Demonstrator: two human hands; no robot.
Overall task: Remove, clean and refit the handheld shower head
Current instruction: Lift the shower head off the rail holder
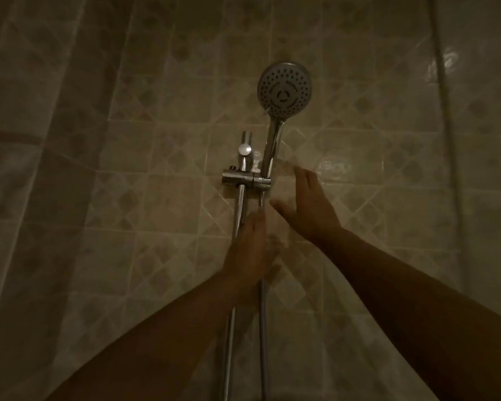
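A tiled wall (359,82) fills the view, with a shower curtain (26,140) hung at nine o'clock. A chrome slide rail (239,204) is fixed upright at the centre. The shower head (284,89) is seated by its handle in the holder (261,182) clamped on the rail, its spray face turned outward at twelve o'clock of the holder. The hose (263,328) is led down from the holder toward six o'clock. The right hand (307,209) is held at four o'clock of the holder, fingers spread, nothing grasped. The left hand (248,250) is raised over rail and hose at six o'clock; it is blurred, so its grip cannot be told.
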